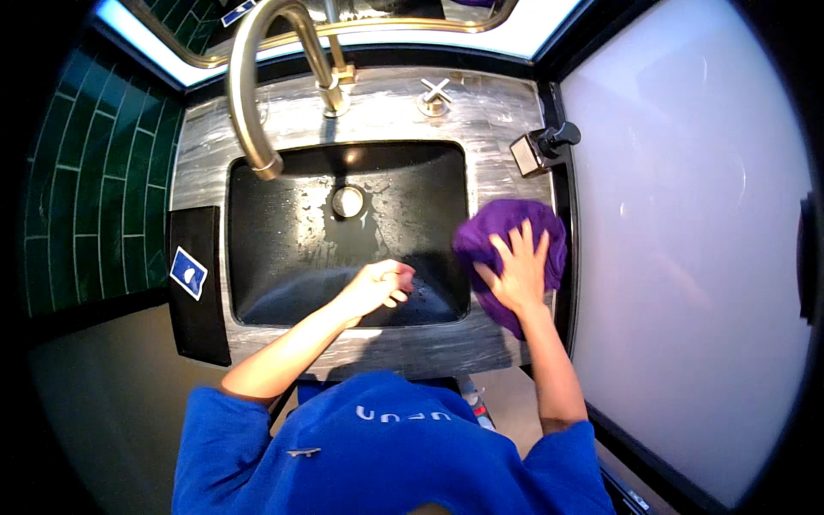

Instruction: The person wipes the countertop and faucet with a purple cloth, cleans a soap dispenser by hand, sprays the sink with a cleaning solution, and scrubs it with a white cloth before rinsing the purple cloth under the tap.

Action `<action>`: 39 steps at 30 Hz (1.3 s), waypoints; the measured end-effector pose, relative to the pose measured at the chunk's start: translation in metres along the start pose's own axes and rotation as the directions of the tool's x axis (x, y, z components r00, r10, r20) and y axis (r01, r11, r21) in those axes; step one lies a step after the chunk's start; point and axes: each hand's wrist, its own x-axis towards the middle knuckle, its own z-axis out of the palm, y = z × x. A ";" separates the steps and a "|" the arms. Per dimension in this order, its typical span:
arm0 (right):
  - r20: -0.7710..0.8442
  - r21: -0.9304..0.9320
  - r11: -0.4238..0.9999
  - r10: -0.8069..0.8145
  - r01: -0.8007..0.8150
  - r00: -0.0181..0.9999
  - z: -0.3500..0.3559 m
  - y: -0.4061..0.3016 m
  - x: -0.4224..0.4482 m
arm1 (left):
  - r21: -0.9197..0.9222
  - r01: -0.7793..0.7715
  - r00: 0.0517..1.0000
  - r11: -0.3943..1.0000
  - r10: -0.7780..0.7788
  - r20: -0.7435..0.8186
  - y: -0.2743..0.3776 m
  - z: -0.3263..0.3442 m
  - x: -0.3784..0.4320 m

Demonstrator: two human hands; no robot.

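Note:
My right hand [523, 273] lies spread on a bunched purple cloth [515, 215], its fingers apart over the fabric. The cloth rests on the grey marbled countertop [412, 354], right of the sink, and its left edge reaches the sink's rim. Above the near right part of the black rectangular sink [283, 257] is my left hand [381, 283], loosely curled and slightly blurred, with nothing visible in it. Wet patches and drops mark the basin around its round metal drain [348, 201].
A brushed-metal gooseneck faucet [241, 84] arches over the sink's back left. Behind the basin stands a cross handle [435, 96]. A pump bottle [537, 151] stands back right, near a pale panel [682, 257]. A black tray [199, 328] bearing a blue card [188, 273] lies left.

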 end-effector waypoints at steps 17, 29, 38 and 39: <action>-0.165 -0.042 0.984 0.166 -0.175 0.972 0.022 -0.023 0.060 | 0.404 -0.486 0.793 0.775 0.585 -0.168 0.104 0.014 0.057; 0.146 -0.089 0.854 0.521 -0.513 0.841 0.012 -0.055 -0.107 | 0.663 -0.710 0.568 0.239 0.750 0.339 0.208 0.074 0.230; -0.244 0.093 0.935 0.355 -0.342 0.903 0.042 0.032 0.110 | 0.616 -0.531 0.715 0.581 0.698 -0.042 0.191 0.011 0.094; -0.282 0.098 0.935 0.354 -0.340 0.892 0.049 0.039 0.141 | 0.544 -0.511 0.761 0.665 0.644 -0.072 0.178 -0.006 0.067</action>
